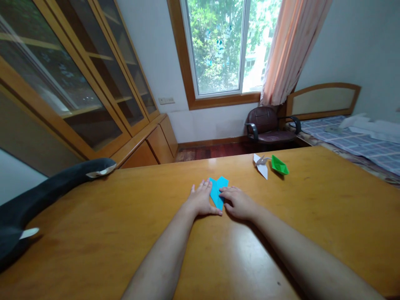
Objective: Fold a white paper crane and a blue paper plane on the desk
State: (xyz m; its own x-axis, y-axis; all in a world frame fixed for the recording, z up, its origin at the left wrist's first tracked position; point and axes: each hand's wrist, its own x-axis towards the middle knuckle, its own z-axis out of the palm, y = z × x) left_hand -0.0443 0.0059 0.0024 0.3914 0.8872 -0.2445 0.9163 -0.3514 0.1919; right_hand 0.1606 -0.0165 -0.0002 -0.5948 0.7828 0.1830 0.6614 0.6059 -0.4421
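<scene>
A folded piece of blue paper (216, 191) lies flat on the wooden table, with two peaks at its far end and a narrow point toward me. My left hand (202, 199) rests on its left side, fingers spread and thumb by the near point. On the right side, my right hand (238, 202) touches the paper with its fingertips; the fingers are bent, and nothing shows gripped in them. Parts of the paper's edges are hidden beneath both hands.
Toward the table's far right stand a white paper crane (261, 165) and a green paper boat (279, 166). A dark, curved object with white parts (59, 187) lies along the left of the table (125, 233). Beyond are a brown chair (265, 123), a bed and glass-door cabinets.
</scene>
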